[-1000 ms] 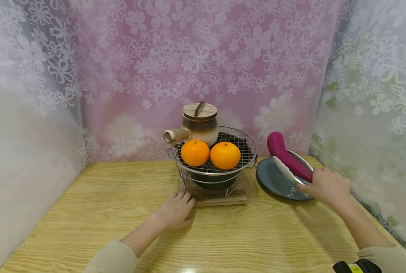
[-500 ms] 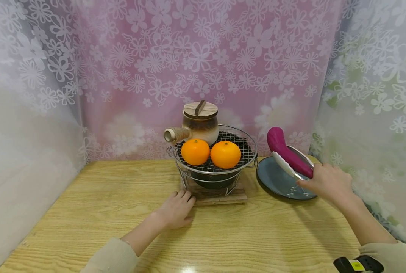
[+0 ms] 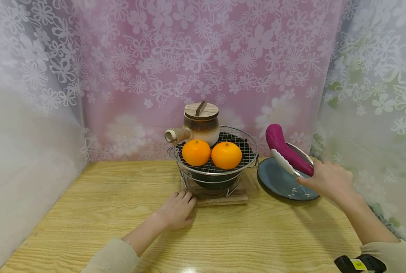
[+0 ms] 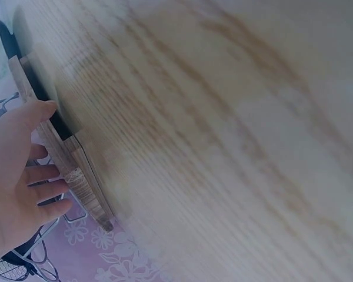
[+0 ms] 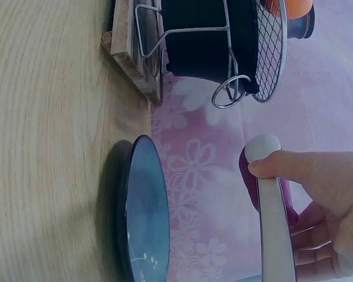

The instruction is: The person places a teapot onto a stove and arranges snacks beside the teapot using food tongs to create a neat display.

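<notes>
In the head view, my right hand (image 3: 330, 182) grips white-tipped tongs (image 3: 282, 162) above the blue plate (image 3: 274, 178). Between the tong arms sits a curved purple sweet potato (image 3: 278, 142), tilted up to the left. From the right wrist side, my thumb lies on the near tong arm (image 5: 273, 229), with the sweet potato (image 5: 250, 182) partly hidden behind it. My left hand (image 3: 176, 210) rests with relaxed fingers at the left front corner of the wooden board (image 3: 223, 200) under the grill. The left wrist view has that hand (image 4: 17, 170) against the board (image 4: 59, 147).
Two oranges (image 3: 196, 152) and a lidded clay pot (image 3: 203, 129) stand on the round wire grill rack (image 3: 245, 151). The pot's wrapped handle (image 3: 177, 135) juts out left. Floral curtains (image 3: 203, 57) enclose the wooden table (image 3: 121, 197) at the back and sides.
The sweet potato, held in the tongs, has risen a little over the plate as my right hand lifts slightly. My left hand stays at the board.
</notes>
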A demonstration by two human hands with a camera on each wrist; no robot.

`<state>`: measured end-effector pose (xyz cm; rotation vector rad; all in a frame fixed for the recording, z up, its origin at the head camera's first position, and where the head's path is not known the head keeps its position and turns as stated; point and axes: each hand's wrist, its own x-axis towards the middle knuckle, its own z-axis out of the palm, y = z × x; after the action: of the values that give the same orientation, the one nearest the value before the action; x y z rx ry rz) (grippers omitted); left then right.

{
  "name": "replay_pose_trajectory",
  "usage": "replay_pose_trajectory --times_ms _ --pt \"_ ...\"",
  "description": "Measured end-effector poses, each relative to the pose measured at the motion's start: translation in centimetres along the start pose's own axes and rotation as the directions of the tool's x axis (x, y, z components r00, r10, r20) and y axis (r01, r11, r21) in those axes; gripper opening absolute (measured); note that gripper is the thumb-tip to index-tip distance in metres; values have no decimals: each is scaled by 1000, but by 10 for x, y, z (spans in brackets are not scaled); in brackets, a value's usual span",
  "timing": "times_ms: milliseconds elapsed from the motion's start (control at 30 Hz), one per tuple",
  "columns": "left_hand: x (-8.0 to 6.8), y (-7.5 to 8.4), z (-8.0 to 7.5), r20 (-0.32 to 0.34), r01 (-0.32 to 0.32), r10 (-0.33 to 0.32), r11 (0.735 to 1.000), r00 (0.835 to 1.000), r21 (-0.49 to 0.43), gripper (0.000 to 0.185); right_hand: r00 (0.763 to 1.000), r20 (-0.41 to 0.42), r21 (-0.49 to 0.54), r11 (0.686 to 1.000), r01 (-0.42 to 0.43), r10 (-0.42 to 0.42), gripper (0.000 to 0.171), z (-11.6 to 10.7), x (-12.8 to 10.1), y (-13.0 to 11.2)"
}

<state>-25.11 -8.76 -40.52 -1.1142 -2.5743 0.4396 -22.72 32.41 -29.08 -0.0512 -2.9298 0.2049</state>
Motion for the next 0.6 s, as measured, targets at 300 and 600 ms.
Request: replay_pose_trajectory --times_ms 300,600 --pt "0 1 1 -15 -2 2 1000 1000 -4 53 1000 -20 -9 1000 15 -15 52 -5 -1 -3" --pt "1 0 2 2 9 -9 1000 1000 -16 54 999 -34 -15 999 32 -33 54 -12 -1 -8"
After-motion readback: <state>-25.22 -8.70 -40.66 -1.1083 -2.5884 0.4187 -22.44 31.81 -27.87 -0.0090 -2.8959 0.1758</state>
